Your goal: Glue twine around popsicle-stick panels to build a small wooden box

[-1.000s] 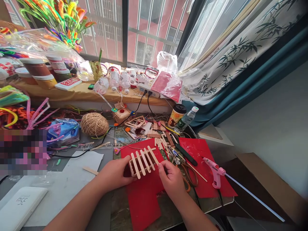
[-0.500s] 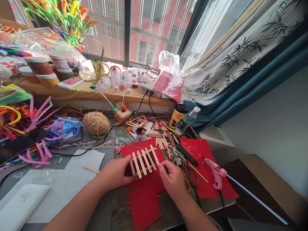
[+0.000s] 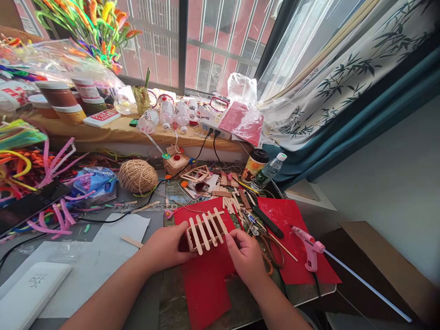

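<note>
A small wooden box frame [image 3: 189,239] is in front of me, with several craft sticks [image 3: 202,233] lying side by side across its top. My left hand [image 3: 171,246] grips the box by its left end, thumb below and fingers at the back. My right hand [image 3: 244,251] pinches the near end of the rightmost craft stick [image 3: 220,221], at the box's right end. Under both lies a piece of red paper [image 3: 206,293]. The inside of the box is mostly hidden by the sticks.
A pink glue gun [image 3: 312,250] lies on red card at right, beside scissors [image 3: 275,254] and a black-handled tool [image 3: 268,222]. Loose sticks [image 3: 233,204], a twine ball [image 3: 138,177], a water bottle [image 3: 269,172] and a cup [image 3: 254,166] stand behind. A white power bank [image 3: 36,293] lies left.
</note>
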{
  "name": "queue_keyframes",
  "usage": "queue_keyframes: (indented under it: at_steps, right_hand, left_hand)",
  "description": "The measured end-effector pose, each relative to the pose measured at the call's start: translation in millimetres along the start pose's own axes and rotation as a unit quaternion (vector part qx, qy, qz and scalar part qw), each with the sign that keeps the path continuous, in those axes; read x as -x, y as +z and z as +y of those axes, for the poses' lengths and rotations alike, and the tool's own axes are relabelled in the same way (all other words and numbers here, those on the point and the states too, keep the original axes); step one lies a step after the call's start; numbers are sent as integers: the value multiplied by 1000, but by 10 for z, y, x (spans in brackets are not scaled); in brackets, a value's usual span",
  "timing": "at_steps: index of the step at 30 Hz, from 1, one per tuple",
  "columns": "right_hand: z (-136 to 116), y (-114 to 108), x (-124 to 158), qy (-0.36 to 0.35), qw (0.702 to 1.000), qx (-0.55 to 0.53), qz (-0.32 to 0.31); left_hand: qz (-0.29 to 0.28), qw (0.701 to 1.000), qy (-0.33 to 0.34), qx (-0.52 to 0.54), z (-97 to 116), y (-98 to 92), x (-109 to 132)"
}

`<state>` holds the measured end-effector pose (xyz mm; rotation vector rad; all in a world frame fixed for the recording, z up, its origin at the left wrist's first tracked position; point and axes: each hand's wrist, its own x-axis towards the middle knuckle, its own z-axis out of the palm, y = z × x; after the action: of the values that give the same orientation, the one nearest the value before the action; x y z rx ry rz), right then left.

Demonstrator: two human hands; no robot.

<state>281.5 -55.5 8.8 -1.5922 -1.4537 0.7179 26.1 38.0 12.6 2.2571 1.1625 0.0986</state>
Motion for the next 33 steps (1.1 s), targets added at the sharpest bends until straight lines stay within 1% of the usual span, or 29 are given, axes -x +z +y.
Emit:
queue_keyframes:
  at_steps: [19,33]
  right_hand:
    - [-3,-4,-1,0,1000,3,4]
    - [-12,-22,8,-3,999,22,25]
  left_hand:
    - [-7,1000,-9,3,17,-9,-1]
    - [1,1000,2,2,-4,9,1]
